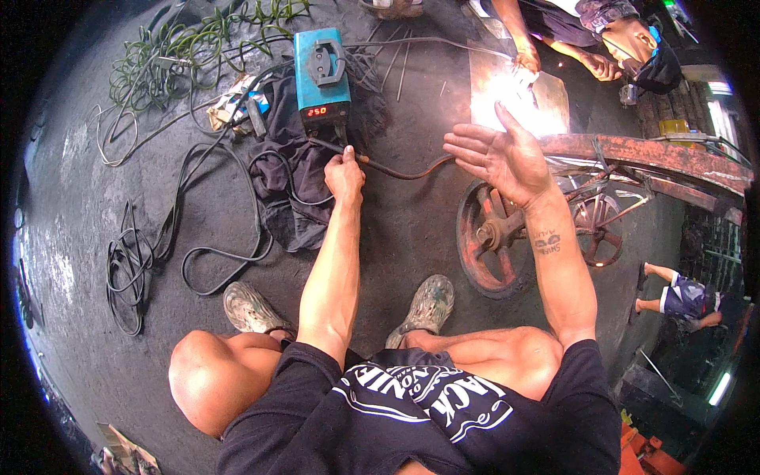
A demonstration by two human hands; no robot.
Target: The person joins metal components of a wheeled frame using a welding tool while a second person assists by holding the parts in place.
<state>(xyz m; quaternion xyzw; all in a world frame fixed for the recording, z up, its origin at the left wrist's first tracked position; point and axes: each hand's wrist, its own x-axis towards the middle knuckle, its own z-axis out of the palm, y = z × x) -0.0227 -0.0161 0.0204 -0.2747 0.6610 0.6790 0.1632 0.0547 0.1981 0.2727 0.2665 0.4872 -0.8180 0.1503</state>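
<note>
My left hand (344, 177) is closed around a dark welding cable (400, 172), close to the front of a teal welding machine (320, 71). A lit red display shows on that front, and a black handle sits on top. From my fist the cable runs right toward a red wheel. My right hand (507, 158) is raised with its fingers stretched out and holds nothing. It lies just below a white welding glare (518, 99), which washes out whatever is at its centre. Under the machine lies a crumpled dark cloth (273, 186).
Green coiled cable (206, 43) and loose black cables (131, 265) lie on the left floor. A red wheel (492, 237) and rusty red beam (633, 156) stand right. A co-worker's hand (527, 59) is beside the glare. Another person (685, 301) is far right.
</note>
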